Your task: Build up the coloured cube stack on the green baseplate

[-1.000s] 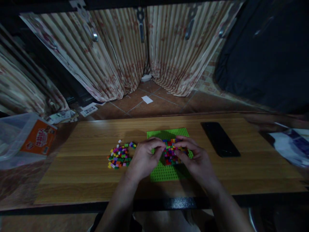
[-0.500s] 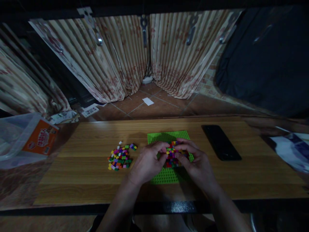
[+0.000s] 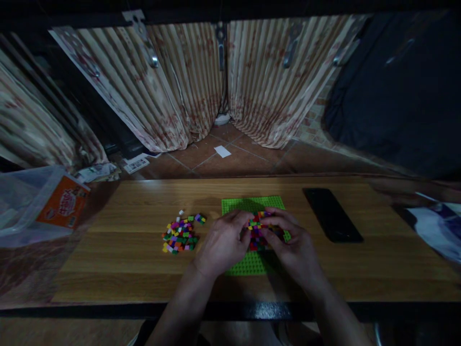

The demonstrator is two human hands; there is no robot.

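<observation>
On the wooden table lies a green studded baseplate (image 3: 248,265), with a block of multicoloured building bricks (image 3: 256,232) on its middle. My left hand (image 3: 226,240) is closed at the left side of these bricks, thumb and forefinger bent against them. From the other side, my right hand (image 3: 296,245) curls its fingers over the bricks, thumb and fingertips touching them. Both hands cover part of the block and the plate. Exactly which brick sits between the fingertips is too small to make out. Left of my hands spreads a loose pile of small bricks (image 3: 180,235).
A black phone (image 3: 332,215) lies on the table (image 3: 382,269) to the right. Beside the pile is a small cluster of bricks (image 3: 200,218). A clear plastic box (image 3: 25,206) with an orange label stands at the left. Striped curtains (image 3: 183,86) hang behind.
The whole view has shifted slightly. My left hand has turned a little, its fingers now hiding more of the bricks' left side. My right hand stays almost the same.
</observation>
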